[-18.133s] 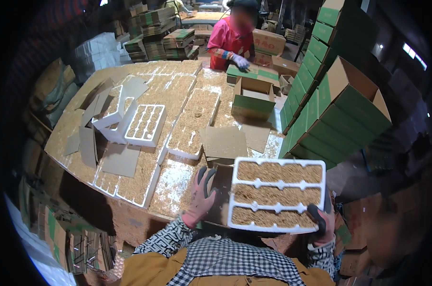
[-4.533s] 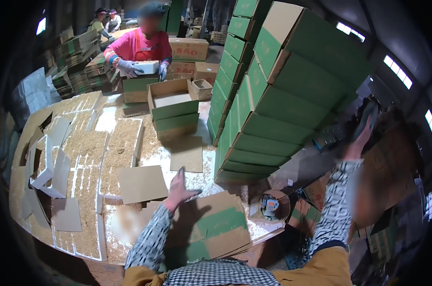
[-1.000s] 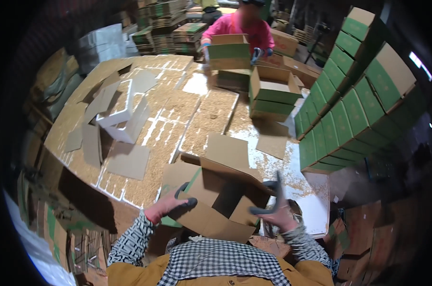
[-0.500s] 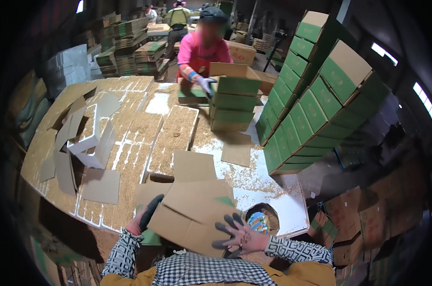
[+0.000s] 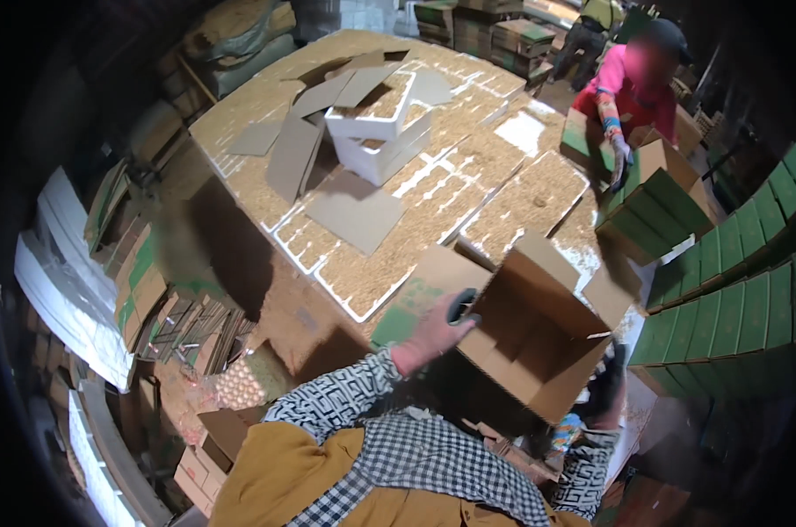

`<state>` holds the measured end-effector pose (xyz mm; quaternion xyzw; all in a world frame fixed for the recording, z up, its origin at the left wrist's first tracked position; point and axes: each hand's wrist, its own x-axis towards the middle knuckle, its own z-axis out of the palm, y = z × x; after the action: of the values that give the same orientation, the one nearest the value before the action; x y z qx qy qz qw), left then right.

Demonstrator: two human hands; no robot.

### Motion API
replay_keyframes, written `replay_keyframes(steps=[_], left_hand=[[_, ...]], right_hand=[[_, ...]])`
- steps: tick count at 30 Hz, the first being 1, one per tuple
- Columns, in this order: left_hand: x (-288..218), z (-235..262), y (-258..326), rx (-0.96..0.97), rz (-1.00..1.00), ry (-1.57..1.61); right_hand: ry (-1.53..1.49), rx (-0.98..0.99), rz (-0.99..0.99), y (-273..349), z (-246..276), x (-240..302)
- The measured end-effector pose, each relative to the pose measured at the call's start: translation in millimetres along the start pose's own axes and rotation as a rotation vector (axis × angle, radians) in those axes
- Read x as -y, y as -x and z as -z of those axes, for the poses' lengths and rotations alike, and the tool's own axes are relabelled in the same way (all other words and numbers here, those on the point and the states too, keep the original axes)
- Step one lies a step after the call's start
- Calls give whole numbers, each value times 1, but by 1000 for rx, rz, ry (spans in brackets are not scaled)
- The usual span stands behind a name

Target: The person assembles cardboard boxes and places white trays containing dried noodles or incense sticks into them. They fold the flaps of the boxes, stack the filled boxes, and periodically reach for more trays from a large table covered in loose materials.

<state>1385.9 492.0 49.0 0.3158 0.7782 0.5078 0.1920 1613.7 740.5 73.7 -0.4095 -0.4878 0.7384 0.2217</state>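
A brown cardboard box [image 5: 539,338] is tilted in front of me with its open top toward me and its inside bare. My left hand [image 5: 437,329], in a pink glove with dark fingertips, grips the box's left rim. At the box's right side is my right hand [image 5: 604,386], dark and partly in shadow; its fingers are hard to make out, but the box rests between both hands. Beside my left hand, a cardboard panel with green print [image 5: 420,285] lies at the table edge; whether it joins the box I cannot tell.
Trays of sawdust-like material [image 5: 389,237] cover the table, with white foam boxes [image 5: 376,140] and loose cardboard sheets [image 5: 354,211] on top. Green cartons [image 5: 723,325] stand stacked at right. Across the table a co-worker [image 5: 635,97] handles green boxes [image 5: 653,202]. Folded cardboard [image 5: 191,325] is piled at left.
My view has swung left. The box has turned from showing its flaps to showing its open inside. My right hand has gone from spread on the flaps to the box's right side.
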Motion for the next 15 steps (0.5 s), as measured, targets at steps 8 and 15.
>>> replay_keyframes(steps=[8,15], left_hand=[[188,95,16,-683,590,-504],[199,52,-9,-921,338,49]], right_hand=[[1345,-336,505,-43,-6,-10],[1488,-274,560,-52,3,-17]])
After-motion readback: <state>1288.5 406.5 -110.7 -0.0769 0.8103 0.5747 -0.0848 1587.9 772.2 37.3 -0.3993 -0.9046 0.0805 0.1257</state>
